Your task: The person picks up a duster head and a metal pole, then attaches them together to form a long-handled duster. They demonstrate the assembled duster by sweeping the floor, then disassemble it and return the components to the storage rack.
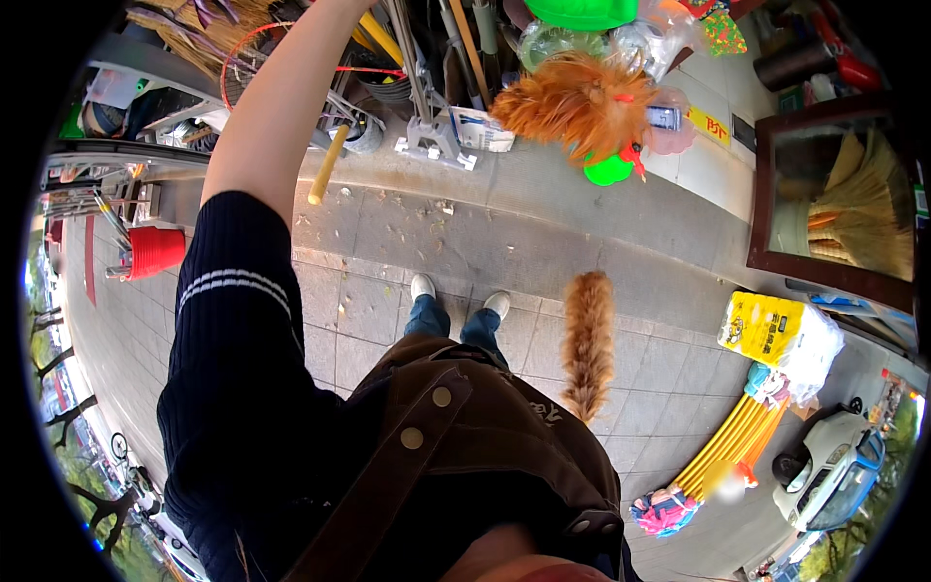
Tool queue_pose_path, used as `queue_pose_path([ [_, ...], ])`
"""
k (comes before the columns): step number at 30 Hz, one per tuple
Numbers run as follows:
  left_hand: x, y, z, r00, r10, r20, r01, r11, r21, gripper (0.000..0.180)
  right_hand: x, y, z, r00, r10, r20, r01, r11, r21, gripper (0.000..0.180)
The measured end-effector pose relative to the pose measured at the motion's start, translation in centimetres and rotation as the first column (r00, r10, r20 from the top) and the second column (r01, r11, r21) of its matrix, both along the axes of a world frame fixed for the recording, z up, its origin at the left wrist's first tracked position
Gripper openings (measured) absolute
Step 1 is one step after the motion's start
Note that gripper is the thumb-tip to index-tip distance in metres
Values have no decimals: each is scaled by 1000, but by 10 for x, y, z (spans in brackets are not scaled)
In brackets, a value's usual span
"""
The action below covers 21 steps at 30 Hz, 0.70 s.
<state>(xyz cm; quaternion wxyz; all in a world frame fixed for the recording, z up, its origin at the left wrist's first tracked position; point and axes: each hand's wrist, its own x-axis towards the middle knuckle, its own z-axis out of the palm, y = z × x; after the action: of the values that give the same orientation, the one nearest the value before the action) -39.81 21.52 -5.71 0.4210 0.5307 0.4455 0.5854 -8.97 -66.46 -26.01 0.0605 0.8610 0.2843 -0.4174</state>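
My left forearm (286,107), with a dark sleeve pushed up to the elbow, stretches up past the top edge, so my left hand is out of view. Just right of that forearm, a pale wooden rod (330,165) hangs down at a slant; its upper end is hidden. My right hand is not in view either. A brown fluffy duster (589,339) stands out to the right of my apron (485,417), and what holds its lower end cannot be seen. Further up, a bunch of orange feather dusters (572,107) hangs among the goods.
Long poles (465,48) and a white pack (483,129) stand along a stone step (504,228). Red buckets (155,252) are at left. At right are a framed glass case (839,194), a yellow package (761,325), yellow-handled mops (732,446) and a white car (834,466).
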Motion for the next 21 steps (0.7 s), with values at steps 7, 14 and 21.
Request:
queue_pose_path([
  [7, -4, 36, -6, 993, 1, -122, -23, 984, -176, 40, -45, 103, 66, 985, -143, -94, 159, 970, 186, 29],
  [14, -17, 34, -20, 861, 103, -499, -5, 981, 196, 37, -46, 170, 60, 977, 130, -167, -77, 953, 295, 27],
  [21, -39, 49, -15, 797, 303, -523, -159, 940, 302, 38, -59, 195, 66, 959, 130, -253, -71, 971, 228, 36],
])
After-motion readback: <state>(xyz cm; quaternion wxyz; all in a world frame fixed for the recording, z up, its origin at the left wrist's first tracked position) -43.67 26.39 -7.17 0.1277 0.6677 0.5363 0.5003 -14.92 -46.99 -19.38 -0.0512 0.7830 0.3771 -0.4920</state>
